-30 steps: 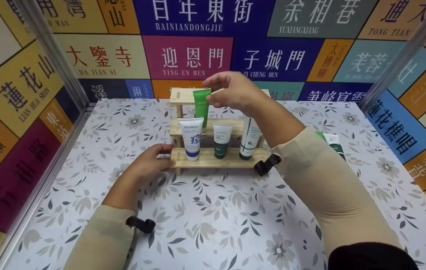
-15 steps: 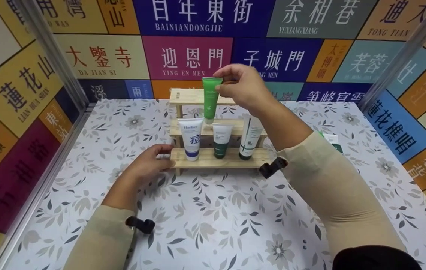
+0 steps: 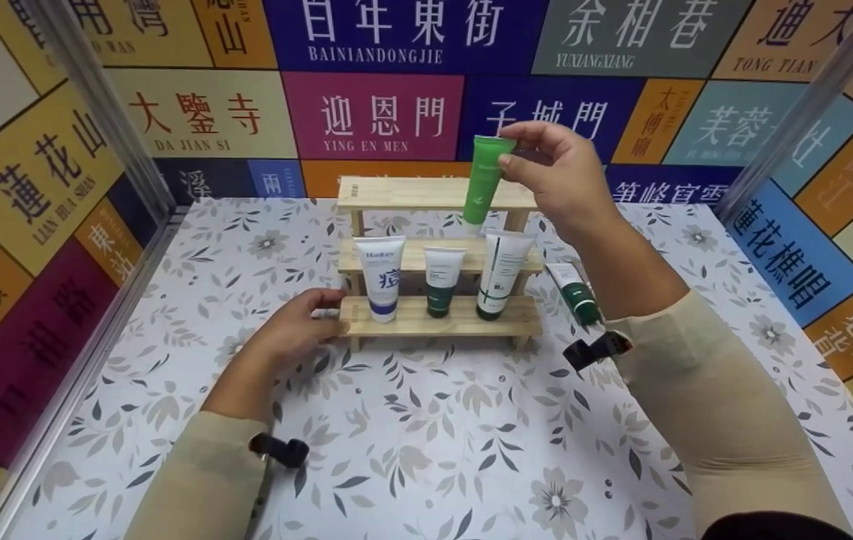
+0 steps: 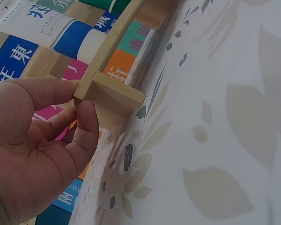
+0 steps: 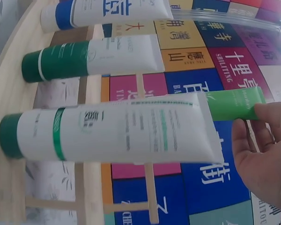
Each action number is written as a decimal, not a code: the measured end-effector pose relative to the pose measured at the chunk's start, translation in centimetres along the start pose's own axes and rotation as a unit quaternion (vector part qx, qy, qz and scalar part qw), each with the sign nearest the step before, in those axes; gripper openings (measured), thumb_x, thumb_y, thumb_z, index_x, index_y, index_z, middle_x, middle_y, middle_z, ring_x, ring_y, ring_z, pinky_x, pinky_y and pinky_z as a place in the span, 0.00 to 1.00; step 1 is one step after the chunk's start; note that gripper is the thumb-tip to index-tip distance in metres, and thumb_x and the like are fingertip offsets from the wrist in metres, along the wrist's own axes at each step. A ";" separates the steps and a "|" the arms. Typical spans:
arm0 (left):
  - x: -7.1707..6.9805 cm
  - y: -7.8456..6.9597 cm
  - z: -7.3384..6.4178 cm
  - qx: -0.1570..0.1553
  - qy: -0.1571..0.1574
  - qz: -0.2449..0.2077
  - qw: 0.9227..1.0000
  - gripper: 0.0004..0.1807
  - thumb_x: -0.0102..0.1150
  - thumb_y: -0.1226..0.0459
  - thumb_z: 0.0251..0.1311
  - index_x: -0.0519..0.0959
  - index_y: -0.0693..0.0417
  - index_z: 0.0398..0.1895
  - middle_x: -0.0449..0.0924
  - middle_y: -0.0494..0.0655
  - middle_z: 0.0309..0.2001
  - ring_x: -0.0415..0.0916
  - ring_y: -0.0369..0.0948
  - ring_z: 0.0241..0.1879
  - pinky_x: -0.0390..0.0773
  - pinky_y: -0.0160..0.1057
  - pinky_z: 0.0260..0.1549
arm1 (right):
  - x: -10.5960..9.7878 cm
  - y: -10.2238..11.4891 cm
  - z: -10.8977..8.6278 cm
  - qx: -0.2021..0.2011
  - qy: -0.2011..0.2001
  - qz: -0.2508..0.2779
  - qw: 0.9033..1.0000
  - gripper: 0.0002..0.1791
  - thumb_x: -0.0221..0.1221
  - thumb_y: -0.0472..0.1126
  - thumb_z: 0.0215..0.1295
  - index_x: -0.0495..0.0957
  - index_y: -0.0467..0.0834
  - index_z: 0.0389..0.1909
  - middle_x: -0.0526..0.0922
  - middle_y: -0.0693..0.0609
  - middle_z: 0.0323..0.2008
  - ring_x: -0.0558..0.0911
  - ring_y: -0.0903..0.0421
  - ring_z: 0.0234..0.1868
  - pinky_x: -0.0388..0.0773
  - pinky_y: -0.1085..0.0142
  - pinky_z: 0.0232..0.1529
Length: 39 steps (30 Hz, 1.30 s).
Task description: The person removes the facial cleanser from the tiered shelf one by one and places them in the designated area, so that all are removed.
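Note:
My right hand (image 3: 563, 174) pinches a green squeeze tube (image 3: 485, 178) by its flat top end, cap down, in front of the top step of a three-step wooden display stand (image 3: 464, 322). In the right wrist view the green tube (image 5: 232, 103) is partly hidden behind a large white tube. My left hand (image 3: 298, 328) grips the left end of the bottom step; in the left wrist view, thumb and fingers hold the corner of the wood (image 4: 86, 84). On that step stand a white-and-blue tube (image 3: 382, 281), a small white-and-dark-green tube (image 3: 441, 283) and a taller white tube (image 3: 501, 276).
Right of the stand, a white-and-dark-green tube (image 3: 575, 292) lies on the floral tablecloth (image 3: 426, 442), partly hidden by my right arm. Patterned walls (image 3: 373, 112) with lettering stand behind and at both sides.
My right hand has lifted the green tube from the middle step's left part and carried it rightward. The lying tube shows more beside the stand. My left hand keeps its place.

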<state>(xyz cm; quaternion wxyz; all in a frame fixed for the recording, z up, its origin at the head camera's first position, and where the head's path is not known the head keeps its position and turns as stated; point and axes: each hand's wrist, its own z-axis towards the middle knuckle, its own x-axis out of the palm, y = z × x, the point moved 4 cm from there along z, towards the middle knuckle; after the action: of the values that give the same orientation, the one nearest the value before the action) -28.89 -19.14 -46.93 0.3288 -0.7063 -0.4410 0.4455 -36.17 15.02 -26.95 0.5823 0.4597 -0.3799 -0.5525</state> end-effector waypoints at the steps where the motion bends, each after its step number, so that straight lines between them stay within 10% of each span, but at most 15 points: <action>1: 0.0 0.0 0.0 0.001 -0.001 0.003 1.000 0.35 0.65 0.63 0.68 0.68 0.44 0.78 0.70 0.46 0.77 0.71 0.49 0.74 0.71 0.51 0.76 | -0.4 -0.1 -0.2 -0.008 -0.007 0.006 1.000 0.15 0.66 0.29 0.70 0.86 0.42 0.55 0.87 0.47 0.52 0.86 0.52 0.53 0.87 0.68 0.55; 12: 0.2 0.2 0.4 0.036 0.009 -0.024 0.999 0.36 0.63 0.67 0.67 0.66 0.54 0.79 0.68 0.53 0.77 0.73 0.52 0.72 0.78 0.48 0.70 | -5.5 -1.4 -2.7 -0.057 -0.075 0.054 0.994 0.15 0.67 0.29 0.70 0.85 0.40 0.56 0.86 0.47 0.50 0.85 0.50 0.52 0.87 0.68 0.54; 21: 0.1 0.2 0.4 0.014 0.007 -0.013 1.000 0.36 0.64 0.66 0.68 0.67 0.49 0.79 0.69 0.49 0.77 0.73 0.49 0.72 0.76 0.49 0.72 | -8.8 -2.7 -5.1 -0.022 -0.123 0.098 0.987 0.20 0.68 0.31 0.69 0.83 0.40 0.61 0.84 0.46 0.57 0.82 0.48 0.62 0.87 0.67 0.59; 39: 0.1 0.3 0.4 0.016 0.010 -0.039 0.999 0.36 0.64 0.67 0.67 0.67 0.49 0.78 0.69 0.49 0.77 0.76 0.49 0.69 0.79 0.47 0.68 | -11.9 -5.5 -10.0 -0.033 -0.153 0.145 0.977 0.20 0.67 0.26 0.67 0.81 0.31 0.60 0.85 0.45 0.48 0.84 0.50 0.49 0.90 0.65 0.52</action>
<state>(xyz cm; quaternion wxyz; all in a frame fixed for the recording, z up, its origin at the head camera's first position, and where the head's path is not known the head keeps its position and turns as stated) -29.15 -19.11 -47.43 0.3611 -0.6876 -0.4581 0.4324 -29.43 28.14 -34.31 0.6062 0.2900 -0.5090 -0.5379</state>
